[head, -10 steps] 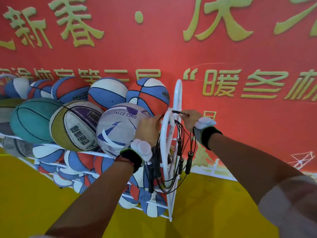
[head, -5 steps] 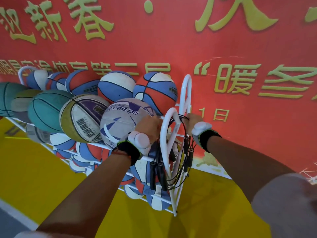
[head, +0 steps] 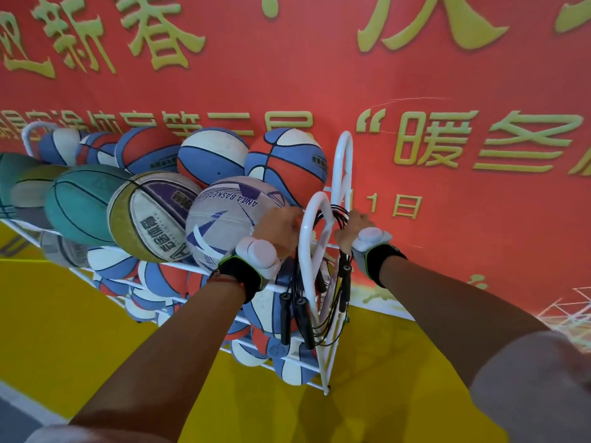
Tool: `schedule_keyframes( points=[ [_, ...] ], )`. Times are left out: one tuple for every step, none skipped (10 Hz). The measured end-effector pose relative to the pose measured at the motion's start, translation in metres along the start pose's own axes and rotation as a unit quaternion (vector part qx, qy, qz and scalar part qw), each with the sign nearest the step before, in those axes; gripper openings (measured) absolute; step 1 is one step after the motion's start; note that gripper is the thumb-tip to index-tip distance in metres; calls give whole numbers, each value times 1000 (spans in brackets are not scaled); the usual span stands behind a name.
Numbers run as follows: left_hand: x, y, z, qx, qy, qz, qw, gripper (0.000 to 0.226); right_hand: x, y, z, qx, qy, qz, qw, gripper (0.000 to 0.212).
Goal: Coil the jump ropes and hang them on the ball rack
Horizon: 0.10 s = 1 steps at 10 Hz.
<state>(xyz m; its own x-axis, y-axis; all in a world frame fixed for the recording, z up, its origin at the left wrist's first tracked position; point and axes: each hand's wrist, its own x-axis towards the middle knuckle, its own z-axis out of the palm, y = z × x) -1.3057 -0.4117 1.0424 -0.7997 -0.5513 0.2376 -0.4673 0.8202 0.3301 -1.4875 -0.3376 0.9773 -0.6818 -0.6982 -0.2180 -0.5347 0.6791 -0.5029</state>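
Observation:
A white wire ball rack (head: 343,161) full of basketballs stands against a red banner. Black jump ropes (head: 329,318) hang in coils over the near white end loop of the rack, their black handles (head: 300,318) dangling below. My left hand (head: 278,230) is curled at the left side of that loop, gripping the rope strands there. My right hand (head: 353,228) is on the right side of the loop and pinches the black strands at its top. Both wrists wear black bands with white devices.
Several basketballs fill the rack to the left, among them a white and purple ball (head: 230,219) right beside my left hand and a teal ball (head: 81,203). The red banner (head: 447,91) lies close behind. Yellow floor (head: 383,378) spreads below.
The view has shifted slightly right and closer. Both hands stay at the rack's end loop; the rope coils and handles have settled lower along the loop.

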Motion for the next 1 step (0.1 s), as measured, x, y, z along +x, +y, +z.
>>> schedule_keyframes(
  points=[
    [1,-4,2,-43,11,-26,999,25,0,-2,4,43,19,15,999,54]
  ],
)
